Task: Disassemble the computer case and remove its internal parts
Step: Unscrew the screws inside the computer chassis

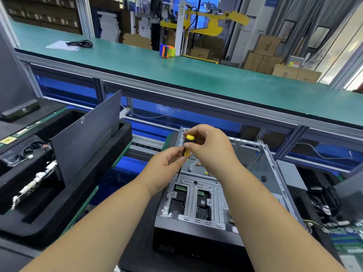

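Observation:
An open computer case [269, 169] lies on its side in front of me, its metal frame bare inside. A silver drive bracket [191, 201] spans its near end. A screwdriver [187, 146] with a yellow and black handle stands nearly upright, its tip on a screw [176, 180] at the bracket's far left corner. My right hand [210, 148] grips the top of the handle. My left hand [167, 165] pinches the handle's lower end from the left.
A dark side panel [86, 132] leans upright in a black foam tray [64, 201] to the left, beside removed boards and a fan. Cables and a green board [345, 232] lie at the right. A long green bench [196, 73] with a tape dispenser [167, 50] runs behind.

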{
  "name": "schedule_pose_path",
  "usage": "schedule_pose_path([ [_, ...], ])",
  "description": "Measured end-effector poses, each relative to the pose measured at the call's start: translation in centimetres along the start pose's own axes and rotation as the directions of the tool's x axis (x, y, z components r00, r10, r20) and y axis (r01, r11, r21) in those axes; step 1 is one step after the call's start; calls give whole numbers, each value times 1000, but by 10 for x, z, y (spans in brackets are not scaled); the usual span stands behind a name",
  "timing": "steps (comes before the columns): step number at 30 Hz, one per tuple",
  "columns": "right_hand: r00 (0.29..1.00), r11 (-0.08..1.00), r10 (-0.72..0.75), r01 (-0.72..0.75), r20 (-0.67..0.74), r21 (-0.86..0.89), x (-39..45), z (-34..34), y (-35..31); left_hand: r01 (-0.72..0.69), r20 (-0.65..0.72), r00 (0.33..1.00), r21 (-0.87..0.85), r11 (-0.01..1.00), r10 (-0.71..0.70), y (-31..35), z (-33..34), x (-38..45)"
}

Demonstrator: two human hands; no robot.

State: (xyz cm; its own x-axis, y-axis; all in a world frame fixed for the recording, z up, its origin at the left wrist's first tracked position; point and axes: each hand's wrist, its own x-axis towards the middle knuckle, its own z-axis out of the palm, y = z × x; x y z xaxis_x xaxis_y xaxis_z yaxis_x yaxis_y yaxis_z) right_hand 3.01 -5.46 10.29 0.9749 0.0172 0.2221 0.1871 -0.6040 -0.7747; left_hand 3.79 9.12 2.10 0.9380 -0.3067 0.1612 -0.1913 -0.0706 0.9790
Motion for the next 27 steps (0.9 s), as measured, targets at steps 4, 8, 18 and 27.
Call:
schedule_pose_path([
  [4, 999, 1000, -14, 15, 47, -18, -1, 1, -1, -22, -18, 1000, 61, 998, 23, 1, -1, -1],
  [8, 996, 1000, 5, -5, 94, 2, -4, 1, -2, -18, -82, 996, 71, 997, 24, -5, -2, 3],
  [18, 988, 1000, 12, -15, -152, -13, -9, 18, 4, -74, -141, 985, 165, 983, 98, -4, 1, 6],
  [27, 999, 1000, 31, -31, 8, -6, -4, 3, 3, 1, 2, 1000, 85, 996, -1, -2, -6, 0],
])
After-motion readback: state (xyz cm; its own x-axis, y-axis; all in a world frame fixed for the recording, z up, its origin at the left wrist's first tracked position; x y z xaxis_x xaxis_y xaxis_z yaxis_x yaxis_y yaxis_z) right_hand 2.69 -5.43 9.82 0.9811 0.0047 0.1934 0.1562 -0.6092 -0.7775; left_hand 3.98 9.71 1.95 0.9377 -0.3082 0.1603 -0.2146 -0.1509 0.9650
